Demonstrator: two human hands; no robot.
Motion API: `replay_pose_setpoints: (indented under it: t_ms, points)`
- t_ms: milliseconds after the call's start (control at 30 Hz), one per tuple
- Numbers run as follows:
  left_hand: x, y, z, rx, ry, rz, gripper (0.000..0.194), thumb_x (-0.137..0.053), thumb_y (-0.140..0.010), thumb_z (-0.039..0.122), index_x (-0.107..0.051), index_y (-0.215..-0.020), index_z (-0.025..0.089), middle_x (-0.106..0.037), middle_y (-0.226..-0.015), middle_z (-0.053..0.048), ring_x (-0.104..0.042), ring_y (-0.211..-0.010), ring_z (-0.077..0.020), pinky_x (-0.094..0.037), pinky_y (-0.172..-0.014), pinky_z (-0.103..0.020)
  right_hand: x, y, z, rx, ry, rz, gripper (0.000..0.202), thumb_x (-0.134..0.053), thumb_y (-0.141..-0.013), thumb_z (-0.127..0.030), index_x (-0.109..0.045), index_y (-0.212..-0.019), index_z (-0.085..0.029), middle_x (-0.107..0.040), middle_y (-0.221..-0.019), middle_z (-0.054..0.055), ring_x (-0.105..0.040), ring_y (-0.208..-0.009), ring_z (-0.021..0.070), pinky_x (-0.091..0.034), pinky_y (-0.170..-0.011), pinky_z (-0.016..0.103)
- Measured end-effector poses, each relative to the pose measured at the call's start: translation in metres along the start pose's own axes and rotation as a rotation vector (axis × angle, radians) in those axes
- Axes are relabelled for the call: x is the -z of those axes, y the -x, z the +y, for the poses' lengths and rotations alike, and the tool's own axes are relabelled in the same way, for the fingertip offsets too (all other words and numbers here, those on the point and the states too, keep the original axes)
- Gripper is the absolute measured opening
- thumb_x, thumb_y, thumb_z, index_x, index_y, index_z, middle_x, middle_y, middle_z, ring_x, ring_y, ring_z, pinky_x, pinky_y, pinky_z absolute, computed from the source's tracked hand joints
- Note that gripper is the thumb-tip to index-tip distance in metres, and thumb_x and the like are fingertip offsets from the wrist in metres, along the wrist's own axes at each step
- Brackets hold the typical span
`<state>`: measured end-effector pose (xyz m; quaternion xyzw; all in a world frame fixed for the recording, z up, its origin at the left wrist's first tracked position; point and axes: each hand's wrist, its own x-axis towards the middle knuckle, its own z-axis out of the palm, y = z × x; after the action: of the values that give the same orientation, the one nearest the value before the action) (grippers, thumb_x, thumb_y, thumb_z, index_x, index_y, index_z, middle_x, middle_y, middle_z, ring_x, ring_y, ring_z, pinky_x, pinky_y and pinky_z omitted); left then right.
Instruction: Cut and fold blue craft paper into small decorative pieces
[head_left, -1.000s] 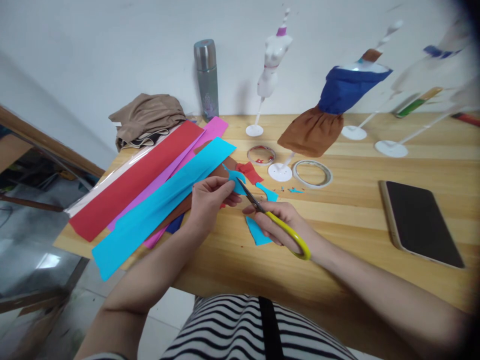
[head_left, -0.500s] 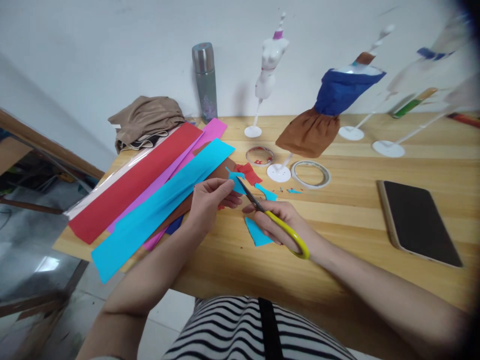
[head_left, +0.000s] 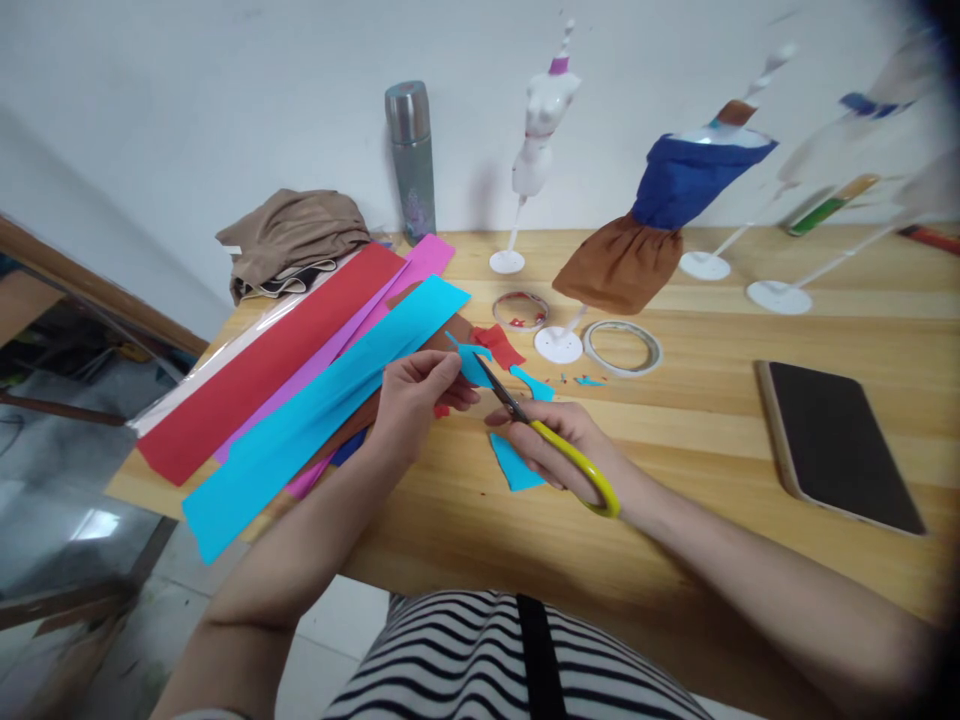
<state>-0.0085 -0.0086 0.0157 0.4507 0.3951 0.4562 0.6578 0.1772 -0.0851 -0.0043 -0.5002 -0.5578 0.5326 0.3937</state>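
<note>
Between thumb and fingers, my left hand (head_left: pixel 420 395) pinches a small piece of blue crepe paper (head_left: pixel 474 366). My right hand (head_left: pixel 566 445) is closed round the yellow handles of a pair of scissors (head_left: pixel 576 462), whose blades meet the edge of that piece. A thin sliver of the blue paper sticks out at its upper left. Below my right hand lies another blue scrap (head_left: pixel 512 465), partly covered by the fingers. Red scraps (head_left: pixel 501 346) and a narrow blue offcut (head_left: pixel 534 384) rest just beyond the blades.
Long crepe paper strips, red (head_left: pixel 274 365) and blue (head_left: pixel 322 415) among them, lie at the left near a brown cloth (head_left: pixel 300 235) and a flask (head_left: pixel 412 165). Small dress forms, one clothed (head_left: pixel 664 215), stand behind tape rolls (head_left: pixel 622 347). A phone (head_left: pixel 840 445) lies right.
My left hand has shifted slightly left and up with the blue paper. The sliver at the paper's upper left stands out farther. My right hand and the scissors have hardly moved.
</note>
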Motion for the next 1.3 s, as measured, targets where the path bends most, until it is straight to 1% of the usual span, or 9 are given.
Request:
replay_pose_setpoints:
  t_ms: [133,233,300,367,467,667,833,1033,1300]
  points:
    - [0.004,-0.001,-0.004,0.01,-0.023,0.006,0.05,-0.101,-0.063,0.056,-0.08,-0.083,0.016,-0.077,-0.065,-0.004,-0.072,-0.055,-0.0161,-0.057,-0.055,-0.026,0.002,0.002,-0.003,-0.008,0.01,-0.011,0.051,-0.07,-0.094,-0.07,-0.075,-0.094,-0.019,-0.046,-0.055,-0.006,-0.039,-0.047,0.0115,-0.029,-0.045,0.028]
    - [0.006,-0.002,-0.007,-0.002,-0.055,-0.012,0.047,-0.102,-0.065,0.051,-0.081,-0.089,0.016,-0.079,-0.068,-0.004,-0.075,-0.06,-0.0174,-0.06,-0.059,-0.027,0.002,0.001,0.004,-0.019,0.007,-0.005,0.053,-0.069,-0.094,-0.071,-0.077,-0.1,-0.019,-0.045,-0.055,-0.006,-0.039,-0.049,0.0122,-0.03,-0.046,0.028]
    - [0.005,-0.003,-0.007,-0.014,-0.055,-0.006,0.046,-0.102,-0.064,0.049,-0.081,-0.088,0.016,-0.078,-0.067,-0.003,-0.074,-0.058,-0.0161,-0.059,-0.057,-0.026,0.0,-0.001,0.012,-0.025,-0.008,0.0,0.056,-0.068,-0.093,-0.073,-0.077,-0.103,-0.019,-0.043,-0.054,-0.007,-0.038,-0.047,0.0119,-0.03,-0.046,0.028]
    - [0.003,-0.003,-0.006,-0.016,-0.04,0.026,0.045,-0.104,-0.06,0.046,-0.079,-0.083,0.016,-0.078,-0.065,-0.002,-0.072,-0.055,-0.0152,-0.057,-0.054,-0.025,-0.001,-0.004,0.02,-0.008,-0.029,0.014,0.062,-0.067,-0.09,-0.079,-0.077,-0.1,-0.019,-0.041,-0.053,-0.008,-0.036,-0.046,0.0113,-0.029,-0.045,0.028]
    - [0.0,-0.002,-0.004,-0.016,-0.053,0.07,0.044,-0.104,-0.056,0.041,-0.077,-0.08,0.016,-0.077,-0.063,-0.002,-0.072,-0.054,-0.0156,-0.054,-0.05,-0.024,-0.002,-0.006,0.028,0.007,-0.017,0.0,0.064,-0.064,-0.091,-0.08,-0.078,-0.1,-0.018,-0.044,-0.056,-0.006,-0.039,-0.047,0.0115,-0.03,-0.044,0.028]
    - [0.0,0.001,-0.004,-0.07,-0.174,0.09,0.034,-0.098,-0.067,0.039,-0.079,-0.085,0.016,-0.078,-0.066,-0.003,-0.074,-0.056,-0.0167,-0.052,-0.049,-0.023,0.004,-0.003,0.023,-0.003,-0.029,-0.051,0.057,-0.065,-0.094,-0.073,-0.077,-0.107,-0.018,-0.054,-0.062,-0.004,-0.042,-0.047,0.0109,-0.033,-0.043,0.027]
    - [0.001,0.001,-0.004,-0.106,-0.187,0.085,0.033,-0.099,-0.065,0.037,-0.08,-0.083,0.017,-0.078,-0.066,-0.002,-0.073,-0.056,-0.0163,-0.054,-0.049,-0.023,0.005,-0.004,0.025,0.001,0.005,-0.035,0.052,-0.066,-0.095,-0.067,-0.078,-0.108,-0.019,-0.054,-0.059,-0.004,-0.042,-0.045,0.0111,-0.034,-0.042,0.027]
    - [0.001,-0.001,-0.004,-0.102,-0.179,0.079,0.039,-0.099,-0.063,0.036,-0.082,-0.093,0.017,-0.078,-0.067,-0.001,-0.073,-0.054,-0.0169,-0.051,-0.045,-0.023,0.005,-0.005,0.028,0.008,0.022,-0.044,0.054,-0.066,-0.094,-0.068,-0.079,-0.108,-0.017,-0.051,-0.056,-0.006,-0.041,-0.046,0.0114,-0.034,-0.044,0.027]
    - [0.004,-0.004,-0.007,-0.12,-0.203,0.062,0.041,-0.099,-0.063,0.039,-0.083,-0.095,0.017,-0.078,-0.066,-0.002,-0.073,-0.054,-0.0178,-0.053,-0.046,-0.025,0.007,-0.004,0.024,-0.007,-0.004,-0.072,0.06,-0.066,-0.094,-0.073,-0.078,-0.11,-0.017,-0.05,-0.058,-0.005,-0.042,-0.048,0.0116,-0.032,-0.043,0.027]
